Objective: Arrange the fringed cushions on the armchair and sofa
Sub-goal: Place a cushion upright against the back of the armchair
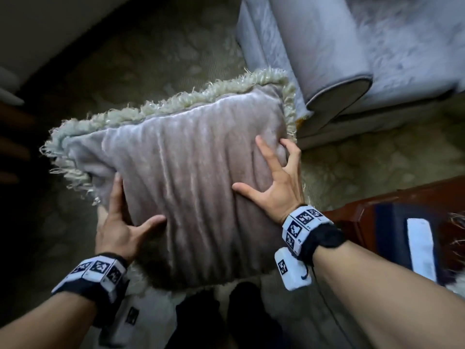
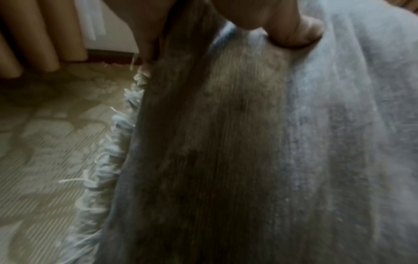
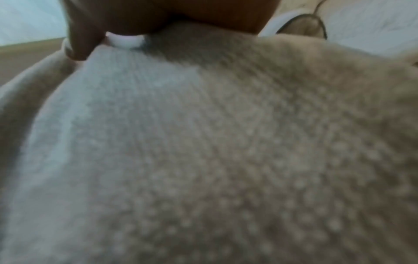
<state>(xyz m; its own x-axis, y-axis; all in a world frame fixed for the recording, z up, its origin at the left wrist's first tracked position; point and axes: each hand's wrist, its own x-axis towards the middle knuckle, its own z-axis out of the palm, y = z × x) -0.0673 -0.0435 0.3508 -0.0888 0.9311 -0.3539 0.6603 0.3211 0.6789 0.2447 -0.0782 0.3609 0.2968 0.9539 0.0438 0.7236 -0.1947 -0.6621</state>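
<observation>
Both hands clasped a grey velvet fringed cushion [image 1: 191, 177]: the left hand [image 1: 118, 230] gripped its near-left edge, the right hand [image 1: 279, 182] clawed its right side. It hung above patterned carpet [image 1: 151, 59], just before the pale armchair [image 1: 352, 46].

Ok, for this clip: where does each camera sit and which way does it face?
Head: looks down on both hands, left hand and right hand, holding the fringed cushion above the carpet, armchair ahead.
Left wrist: looks along the cushion's fringed edge; thumb shows.
Right wrist: close on blurred cushion fabric; fingers show.
All share the cushion.
</observation>
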